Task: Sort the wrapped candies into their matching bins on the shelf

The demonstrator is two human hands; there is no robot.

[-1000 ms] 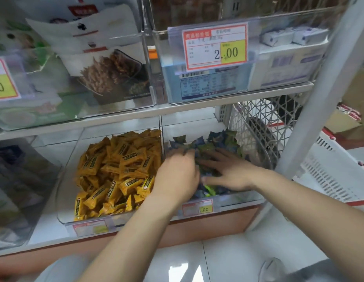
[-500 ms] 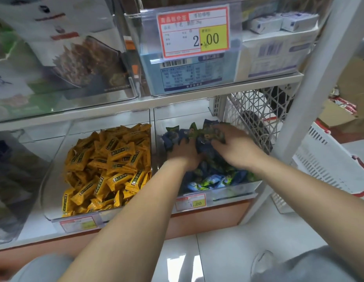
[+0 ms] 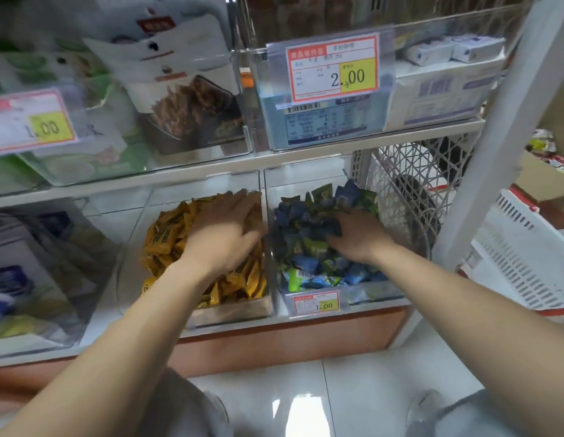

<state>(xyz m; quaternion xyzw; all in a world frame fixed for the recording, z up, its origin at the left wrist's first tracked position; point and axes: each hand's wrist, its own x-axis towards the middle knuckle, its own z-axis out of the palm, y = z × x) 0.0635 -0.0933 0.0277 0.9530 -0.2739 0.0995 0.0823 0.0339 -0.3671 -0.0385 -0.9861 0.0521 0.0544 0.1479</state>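
Yellow candies (image 3: 167,244) fill the left bin (image 3: 236,310) on the lower shelf (image 3: 97,326), blue and green candies (image 3: 305,222) the right bin (image 3: 378,294). I see the left hand (image 3: 223,234) flat on the yellow heap, fingers straight and together. The right hand (image 3: 356,238) has its fingers buried in the blue pile, so I cannot tell their grip.

My left hand (image 3: 223,238) lies with fingers straight on the heap of yellow candies (image 3: 167,244) in the left bin (image 3: 230,313), at 8 o'clock from the middle of my view. At its 3 o'clock, in the right bin (image 3: 369,294), my right hand (image 3: 359,239) rests on the blue and green candies (image 3: 309,216). Its fingertips are sunk among the wrappers, so I cannot tell whether they pinch one. A 1.00 price tag (image 3: 317,302) sits on that bin's front at 5 o'clock. A 2.00 price tag (image 3: 334,70) hangs at 1 o'clock.
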